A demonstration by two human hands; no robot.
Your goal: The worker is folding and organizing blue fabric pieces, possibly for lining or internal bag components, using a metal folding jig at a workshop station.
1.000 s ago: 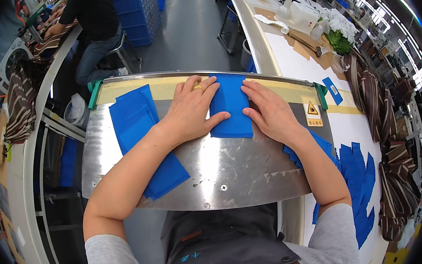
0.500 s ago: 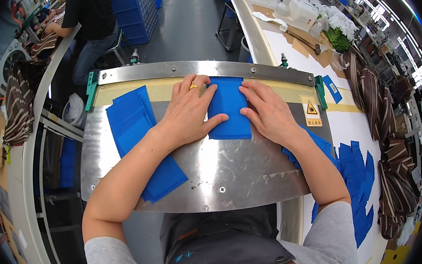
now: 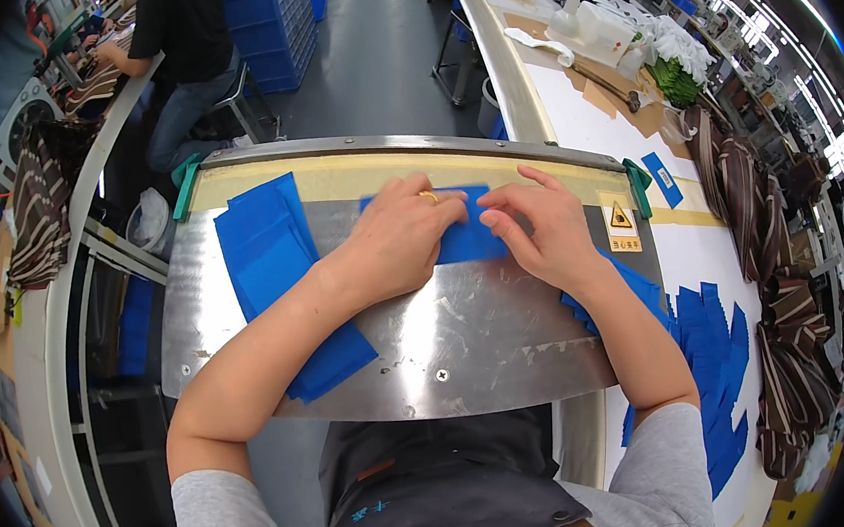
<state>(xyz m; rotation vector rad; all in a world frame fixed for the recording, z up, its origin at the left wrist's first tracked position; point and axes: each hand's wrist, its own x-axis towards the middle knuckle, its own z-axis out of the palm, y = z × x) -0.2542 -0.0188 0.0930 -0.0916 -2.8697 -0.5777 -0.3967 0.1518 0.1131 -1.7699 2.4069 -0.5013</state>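
A small blue fabric piece (image 3: 456, 244), blurred by motion, lies on a curved metal plate (image 3: 471, 360) in front of me. My left hand (image 3: 399, 230) has its fingers bent over the piece's upper part, gripping it; a yellow ring shows on one finger. At the piece's right edge, my right hand (image 3: 544, 228) brings thumb and forefinger close together on the cloth, its other fingers raised. Under and beside my left forearm lies a stack of blue fabric pieces (image 3: 264, 232). More blue pieces (image 3: 620, 286) lie partly hidden by my right forearm.
A metal bar (image 3: 352, 147) runs along the plate's far edge, with green brackets (image 3: 638, 187) at its ends. Many blue strips (image 3: 718, 378) and striped brown cloth (image 3: 788, 372) lie on the right table. Someone in black (image 3: 184, 43) sits at the far left, near blue crates (image 3: 271, 31).
The metal bar has tilted, showing only a thin edge. Between my hands the blue piece has shifted and now lies wider than tall. My left fingers have curled over it; my right fingers have lifted.
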